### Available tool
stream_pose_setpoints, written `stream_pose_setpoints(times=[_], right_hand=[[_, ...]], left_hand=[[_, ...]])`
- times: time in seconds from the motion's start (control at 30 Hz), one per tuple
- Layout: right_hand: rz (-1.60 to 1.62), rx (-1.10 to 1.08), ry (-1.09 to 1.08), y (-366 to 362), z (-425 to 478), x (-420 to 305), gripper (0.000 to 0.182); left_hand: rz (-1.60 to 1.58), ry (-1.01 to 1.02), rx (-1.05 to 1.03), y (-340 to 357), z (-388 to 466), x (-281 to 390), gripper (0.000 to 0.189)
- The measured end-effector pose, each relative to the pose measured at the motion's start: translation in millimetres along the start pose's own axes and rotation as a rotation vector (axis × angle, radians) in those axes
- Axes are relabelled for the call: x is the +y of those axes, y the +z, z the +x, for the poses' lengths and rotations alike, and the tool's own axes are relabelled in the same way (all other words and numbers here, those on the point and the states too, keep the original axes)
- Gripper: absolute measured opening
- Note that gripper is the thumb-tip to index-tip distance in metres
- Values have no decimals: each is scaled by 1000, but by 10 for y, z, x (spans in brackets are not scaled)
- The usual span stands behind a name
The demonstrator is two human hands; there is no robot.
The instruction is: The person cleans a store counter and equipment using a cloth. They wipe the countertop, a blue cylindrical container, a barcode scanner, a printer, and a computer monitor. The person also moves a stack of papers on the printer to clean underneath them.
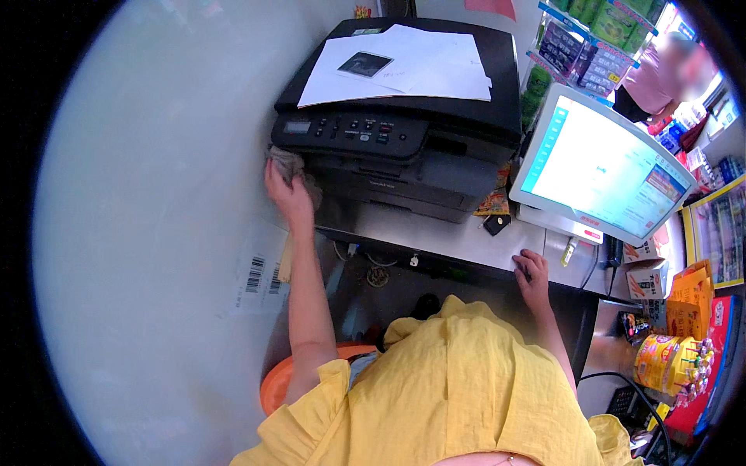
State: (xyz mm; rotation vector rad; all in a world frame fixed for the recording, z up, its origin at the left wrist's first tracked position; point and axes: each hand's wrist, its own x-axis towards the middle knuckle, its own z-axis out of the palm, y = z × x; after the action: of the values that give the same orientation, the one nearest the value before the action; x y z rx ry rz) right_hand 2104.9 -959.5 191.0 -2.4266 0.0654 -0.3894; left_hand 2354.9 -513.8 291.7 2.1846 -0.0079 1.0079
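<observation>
My left hand presses a crumpled grey cloth against the left front corner of a black Brother printer. Part of the cloth hangs below my fingers along the printer's side. My right hand rests on the front edge of the metal counter, holding nothing, with its fingers loosely bent. Loose white papers lie on the printer's lid, with a dark printed picture on top of them. A black key fob sits on the counter between the printer and my right hand.
To the right stands a lit touchscreen monitor, with a display rack of small packs behind it. A yellow lollipop tub and boxes crowd the right side. An orange basin sits low at left. Another person stands beyond the counter.
</observation>
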Motion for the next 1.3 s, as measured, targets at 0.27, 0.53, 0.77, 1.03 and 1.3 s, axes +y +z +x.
stream_pose_setpoints(times=[0.27, 0.53, 0.77, 1.03, 1.3], right_hand=[[-7, 2, 2, 15, -8, 8, 34], [-7, -2, -5, 3, -14, 14, 33], [-10, -1, -26, 1, -25, 28, 37], [-1, -5, -48, -24, -10, 30, 42], [10, -24, -62, -48, -31, 27, 46]], left_hand=[[299, 70, -273, 137, 145, 23, 63], [354, 91, -442, 25, -87, 676, 56], [111, 22, -321, 71, -325, 941, 61], [103, 153, -383, 234, -635, 1261, 63], [184, 91, -482, 284, -488, 1413, 51]])
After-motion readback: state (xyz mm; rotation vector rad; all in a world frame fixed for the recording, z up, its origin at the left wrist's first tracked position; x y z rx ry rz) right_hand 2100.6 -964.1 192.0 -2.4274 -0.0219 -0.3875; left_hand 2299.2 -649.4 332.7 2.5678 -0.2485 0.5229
